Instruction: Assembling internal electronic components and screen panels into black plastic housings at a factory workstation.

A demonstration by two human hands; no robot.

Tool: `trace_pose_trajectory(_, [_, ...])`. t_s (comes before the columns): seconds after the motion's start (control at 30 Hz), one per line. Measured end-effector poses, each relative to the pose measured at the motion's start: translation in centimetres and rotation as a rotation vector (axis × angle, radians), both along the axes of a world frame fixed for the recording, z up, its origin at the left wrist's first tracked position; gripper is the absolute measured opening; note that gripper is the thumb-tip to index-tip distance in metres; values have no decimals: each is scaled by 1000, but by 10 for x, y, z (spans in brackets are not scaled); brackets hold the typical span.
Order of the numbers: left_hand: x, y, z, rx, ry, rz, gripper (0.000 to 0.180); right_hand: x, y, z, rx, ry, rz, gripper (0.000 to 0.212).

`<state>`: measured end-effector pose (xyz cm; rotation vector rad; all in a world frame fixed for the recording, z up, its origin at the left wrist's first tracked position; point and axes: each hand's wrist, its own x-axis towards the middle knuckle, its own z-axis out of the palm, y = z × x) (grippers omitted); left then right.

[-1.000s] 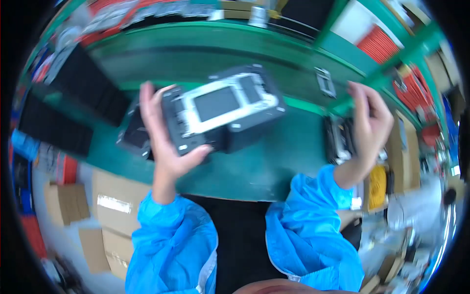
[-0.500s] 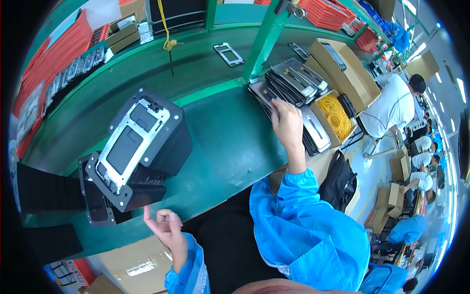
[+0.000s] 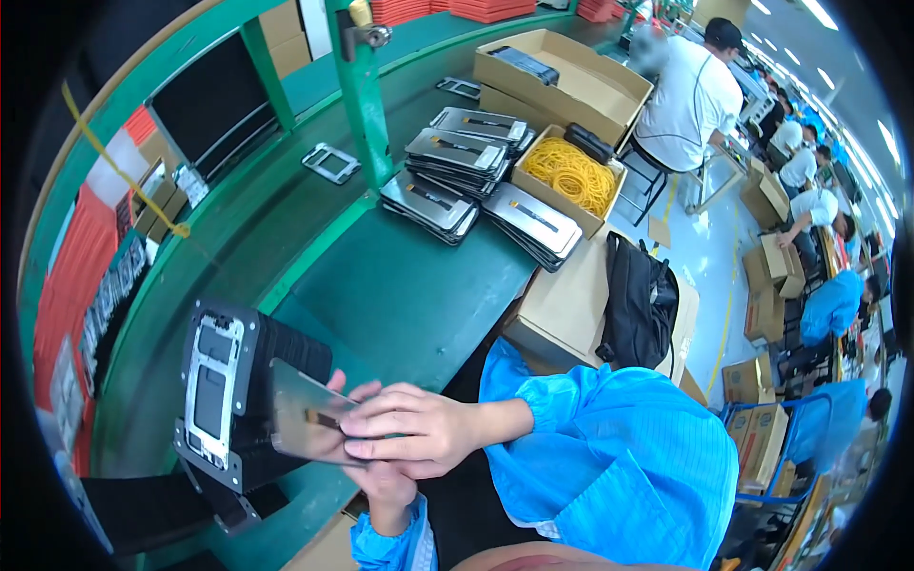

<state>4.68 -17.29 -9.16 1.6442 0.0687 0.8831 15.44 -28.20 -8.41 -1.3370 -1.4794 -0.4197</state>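
A flat phone screen [image 3: 303,411] with a silver back and a dark cable strip is held at a tilt between my two hands. Across its right end lie the closed fingers of my right hand [image 3: 419,430]. My left hand [image 3: 386,483] grips the same end from below, partly covered by the right. Just left of the screen, a silver phone frame [image 3: 198,404] rests in the top black tray [image 3: 249,366] of a tall stack. Several piles of similar phone screens [image 3: 457,152] lie at the far end of the green bench [image 3: 409,285].
Beside the piles stand an open carton [image 3: 609,90] and a box of yellow rubber bands [image 3: 571,176]. A green post [image 3: 362,114] rises at the bench's back edge, near a loose phone frame [image 3: 331,164]. A black bag [image 3: 640,305] lies on a carton at the right.
My right hand has come from the piles to the left, bringing a phone screen. My left hand, empty before, now holds it too. The view has turned rightward.
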Motion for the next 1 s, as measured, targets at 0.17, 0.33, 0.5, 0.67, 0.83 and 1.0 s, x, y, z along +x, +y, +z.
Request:
trace_pose_trajectory(0.17, [-28, 22, -17, -593, 28, -580, 93, 20, 1, 21, 84, 201, -25, 35])
trace_pose_trajectory(0.33, [-45, 25, -14, -837, -7, -567, 88, 26, 18, 51, -155, 761, 723, 28])
trace_pose_trajectory(0.5, [-88, 41, 16, -657, 96, -105, 87, 50, 47, 84, -563, 95, 951, 26])
trace_pose_trajectory(0.67, [-68, 70, 108, -153, -36, -317, 95, 87, 65, 162, -316, -130, 744, 24])
trace_pose_trajectory(0.83, [-61, 101, 147, 340, 49, 413, 81, 117, 83, 167, -159, 46, 617, 21])
trace_pose_trajectory(1.0, [-51, 136, 155, 455, 492, 382, 78, 152, 114, 145, -202, 1, 256, 25])
